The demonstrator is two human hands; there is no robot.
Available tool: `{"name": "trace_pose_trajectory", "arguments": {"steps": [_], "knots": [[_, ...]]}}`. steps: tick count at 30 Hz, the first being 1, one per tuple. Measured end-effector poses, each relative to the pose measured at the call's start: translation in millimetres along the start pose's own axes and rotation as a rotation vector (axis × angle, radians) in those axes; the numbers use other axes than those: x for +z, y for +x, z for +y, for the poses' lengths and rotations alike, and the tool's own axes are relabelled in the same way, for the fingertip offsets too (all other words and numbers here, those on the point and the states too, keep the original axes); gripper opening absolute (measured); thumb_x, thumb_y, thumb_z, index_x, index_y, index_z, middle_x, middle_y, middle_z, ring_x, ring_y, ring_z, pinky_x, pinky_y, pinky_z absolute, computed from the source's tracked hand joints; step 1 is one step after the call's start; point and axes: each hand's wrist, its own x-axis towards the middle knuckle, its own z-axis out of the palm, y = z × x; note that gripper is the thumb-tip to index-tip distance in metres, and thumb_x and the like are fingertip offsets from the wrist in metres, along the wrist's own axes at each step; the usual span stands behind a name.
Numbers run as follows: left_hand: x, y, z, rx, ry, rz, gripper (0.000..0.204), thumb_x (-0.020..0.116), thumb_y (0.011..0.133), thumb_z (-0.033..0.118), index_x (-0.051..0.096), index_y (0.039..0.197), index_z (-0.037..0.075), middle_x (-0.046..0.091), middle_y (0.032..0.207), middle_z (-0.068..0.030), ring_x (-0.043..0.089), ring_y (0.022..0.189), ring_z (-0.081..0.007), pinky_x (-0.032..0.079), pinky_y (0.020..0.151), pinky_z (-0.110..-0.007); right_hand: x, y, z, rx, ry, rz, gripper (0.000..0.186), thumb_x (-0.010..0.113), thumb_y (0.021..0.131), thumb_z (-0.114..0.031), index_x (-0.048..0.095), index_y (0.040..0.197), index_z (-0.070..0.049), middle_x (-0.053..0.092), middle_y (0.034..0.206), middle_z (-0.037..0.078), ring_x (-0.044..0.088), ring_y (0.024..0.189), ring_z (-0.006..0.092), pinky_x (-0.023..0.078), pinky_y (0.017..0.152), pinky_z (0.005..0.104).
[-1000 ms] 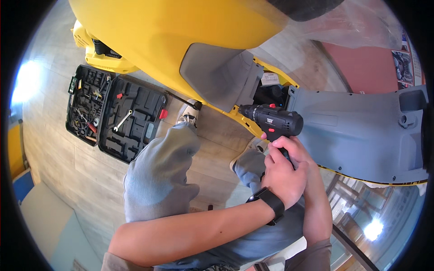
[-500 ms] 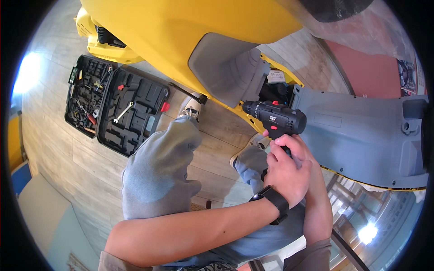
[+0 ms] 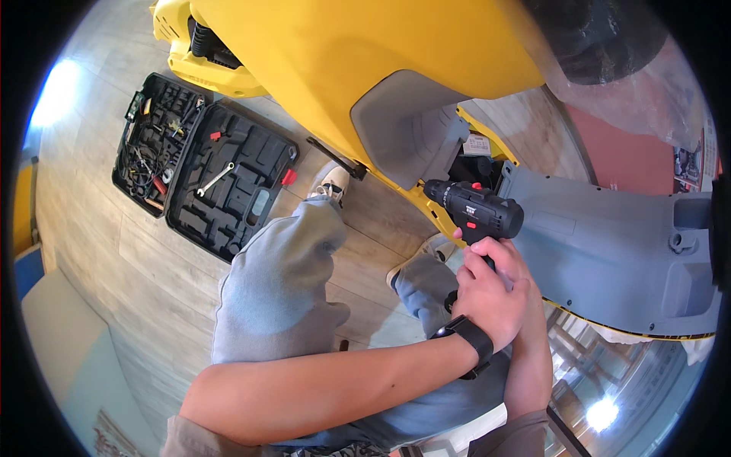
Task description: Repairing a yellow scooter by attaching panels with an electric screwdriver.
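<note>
A black cordless drill with red buttons is in my hands, its chuck turned left toward the rim of the large yellow body. My right hand is closed around the handle. Over it lies my left hand, crossing from the left with a dark band on its wrist; its fingers curl at the handle and partly cover the right hand. Whether a bit or screw sits at the chuck's tip I cannot make out. Close by are a grey recessed seat-like part and a long grey panel.
An open black tool case lies on the wooden floor at left, with a wrench in one half and assorted tools in the other. A black rod juts from the yellow body near my shoe. Clear plastic wrap hangs at upper right.
The whole view has shifted a little, so the yellow body and grey panel sit slightly lower and further right. Both hands stay on the drill, which keeps its place beside the yellow rim.
</note>
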Motion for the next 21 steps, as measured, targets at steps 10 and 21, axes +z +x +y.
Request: {"name": "trace_pose_trajectory", "arguments": {"steps": [10,21], "knots": [[0.1,-0.4,0.5,0.023,0.017,0.034,0.085,0.059,0.085,0.037,0.014,0.143,-0.006,0.04,0.13,-0.0391,0.051,0.114,-0.052,0.045,0.1,-0.049,7.1,-2.4,-5.5,0.068,0.099,0.003,0.038,0.06,0.079,-0.018,0.062,0.113,-0.001,0.058,0.081,0.002,0.055,0.076,0.0116,0.047,0.068,0.0272],[-9.6,-4.2,8.2,0.012,0.055,-0.001,0.086,0.06,0.085,0.036,0.012,0.141,-0.008,0.039,0.13,-0.0387,0.053,0.113,-0.0509,0.047,0.097,-0.048,14.0,-3.5,-7.8,0.028,0.014,0.016,0.034,0.06,0.083,-0.015,0.062,0.114,-0.003,0.058,0.082,0.001,0.056,0.074,0.0105,0.047,0.066,0.0266]]}}
